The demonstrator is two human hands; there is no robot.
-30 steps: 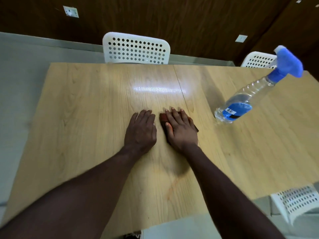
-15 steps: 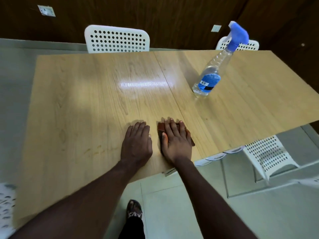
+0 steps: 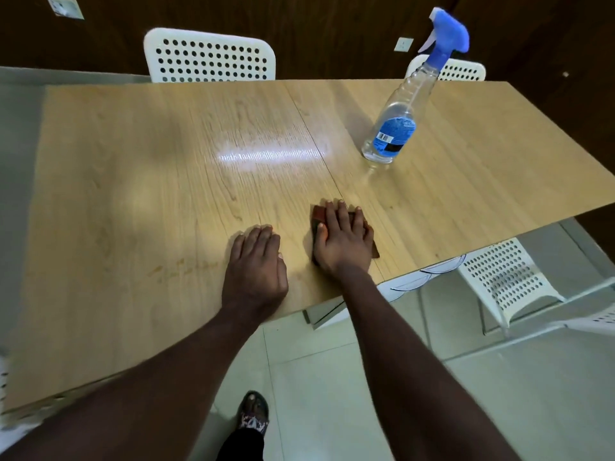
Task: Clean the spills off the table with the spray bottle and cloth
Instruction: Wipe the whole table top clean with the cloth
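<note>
Brown cloth under right grip pressed flat, left grip flat (holding nothing) just left of cloth, spray bottle beyond it, orange smears farther left, white chair far beyond.

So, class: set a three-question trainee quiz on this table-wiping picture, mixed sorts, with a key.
1. Which hand presses the cloth onto the table?
2. The bottle is: A standing on the table; B lying on its side; C on a chair.
3. True or false: the left hand rests flat on the table, holding nothing.
Key: 1 the right hand; 2 A; 3 true.
</note>
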